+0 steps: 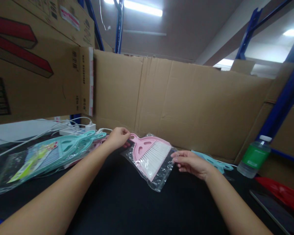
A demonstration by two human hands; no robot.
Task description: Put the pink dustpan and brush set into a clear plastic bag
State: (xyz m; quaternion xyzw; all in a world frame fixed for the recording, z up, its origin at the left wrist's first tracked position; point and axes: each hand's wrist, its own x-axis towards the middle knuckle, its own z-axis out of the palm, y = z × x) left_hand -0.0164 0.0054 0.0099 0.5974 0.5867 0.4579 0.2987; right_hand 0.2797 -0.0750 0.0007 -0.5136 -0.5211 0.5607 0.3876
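A pink hand brush with white bristles [150, 156] lies in a clear plastic bag [159, 182] on the black table top [127, 202]. My left hand [118, 137] pinches the brush's handle end at the bag's far left corner. My right hand [189, 162] holds the bag's right edge with its fingertips. The bag is lifted slightly and tilted between both hands.
A pile of bagged teal brush and dustpan sets [51, 155] lies at the left. A loose teal piece [217, 163] rests behind my right hand. A green-labelled water bottle [254, 156], red item [281, 192], white power strip [73, 130] and cardboard wall [186, 104] surround the table.
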